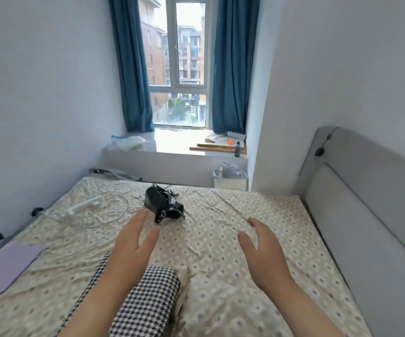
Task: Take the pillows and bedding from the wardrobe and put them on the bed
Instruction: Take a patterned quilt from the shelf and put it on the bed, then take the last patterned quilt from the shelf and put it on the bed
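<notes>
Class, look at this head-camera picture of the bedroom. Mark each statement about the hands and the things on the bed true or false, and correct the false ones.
1. Both hands are open and hold nothing. True: the left hand and right hand are spread above the bed.
2. A black bag lies on the bed beyond the hands. True: the black bag lies past the fingertips.
3. The curtains are drawn shut. False: the blue curtains hang at each side, window uncovered.
4. The purple folder lies by the headboard. False: the purple folder is at the opposite edge from the grey headboard.
5. A houndstooth pillow lies under the left forearm. True: the houndstooth pillow is there.
</notes>
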Demonstrator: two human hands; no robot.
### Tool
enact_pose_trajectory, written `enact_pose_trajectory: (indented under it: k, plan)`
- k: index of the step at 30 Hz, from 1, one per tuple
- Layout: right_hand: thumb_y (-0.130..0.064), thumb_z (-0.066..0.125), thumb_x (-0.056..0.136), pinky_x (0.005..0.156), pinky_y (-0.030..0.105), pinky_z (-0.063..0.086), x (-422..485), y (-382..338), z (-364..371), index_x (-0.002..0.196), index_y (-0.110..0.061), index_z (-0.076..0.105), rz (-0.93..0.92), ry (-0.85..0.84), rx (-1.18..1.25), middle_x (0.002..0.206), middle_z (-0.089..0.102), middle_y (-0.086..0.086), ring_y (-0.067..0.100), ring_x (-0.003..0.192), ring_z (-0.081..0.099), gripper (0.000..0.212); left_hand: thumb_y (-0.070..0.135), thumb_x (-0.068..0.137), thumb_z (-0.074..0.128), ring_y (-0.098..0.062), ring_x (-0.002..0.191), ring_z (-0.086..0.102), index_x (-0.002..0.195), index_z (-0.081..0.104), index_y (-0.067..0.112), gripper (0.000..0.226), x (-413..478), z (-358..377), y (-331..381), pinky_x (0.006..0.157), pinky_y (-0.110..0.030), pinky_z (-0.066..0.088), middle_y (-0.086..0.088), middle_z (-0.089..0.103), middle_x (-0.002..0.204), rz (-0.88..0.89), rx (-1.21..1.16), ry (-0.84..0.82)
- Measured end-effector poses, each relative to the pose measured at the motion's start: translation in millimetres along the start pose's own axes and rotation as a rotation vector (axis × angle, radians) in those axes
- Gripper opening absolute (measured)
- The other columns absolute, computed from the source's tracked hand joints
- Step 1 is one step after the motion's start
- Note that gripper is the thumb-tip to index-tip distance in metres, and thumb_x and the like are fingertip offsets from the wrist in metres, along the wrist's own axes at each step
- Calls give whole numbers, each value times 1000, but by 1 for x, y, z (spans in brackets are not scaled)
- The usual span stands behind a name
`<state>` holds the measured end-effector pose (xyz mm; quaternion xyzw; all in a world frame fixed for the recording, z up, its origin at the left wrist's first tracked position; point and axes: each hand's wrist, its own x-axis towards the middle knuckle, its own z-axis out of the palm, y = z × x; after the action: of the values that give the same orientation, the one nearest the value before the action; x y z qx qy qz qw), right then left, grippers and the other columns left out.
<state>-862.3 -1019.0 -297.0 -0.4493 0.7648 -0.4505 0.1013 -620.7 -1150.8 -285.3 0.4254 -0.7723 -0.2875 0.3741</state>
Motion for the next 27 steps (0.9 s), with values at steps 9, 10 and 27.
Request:
enact_pose_trajectory:
  k: [9,10,27]
  plan:
    - [-42,50,94,106,32,30,32,-139,-39,140,-26,43,-340,-66,144,143,45,-6,10,131,36,49,55,93,37,1,132,26,140,36,34,52,-12,-127,103,107,-23,17,16,33,144,64,51,320]
    - [-42,49,94,107,33,30,31,-154,-42,140,-26,43,-377,-84,162,144,45,-6,11,131,36,49,54,93,38,1,132,24,142,36,32,53,-17,-141,114,107,-22,16,17,31,144,69,79,356]
    - [-38,44,98,105,38,35,-160,-378,30,138,-28,46,-958,-573,542,128,44,-17,13,125,43,41,49,86,45,-1,124,38,135,50,19,58,-306,-357,171,100,-17,24,14,44,132,-166,412,1006]
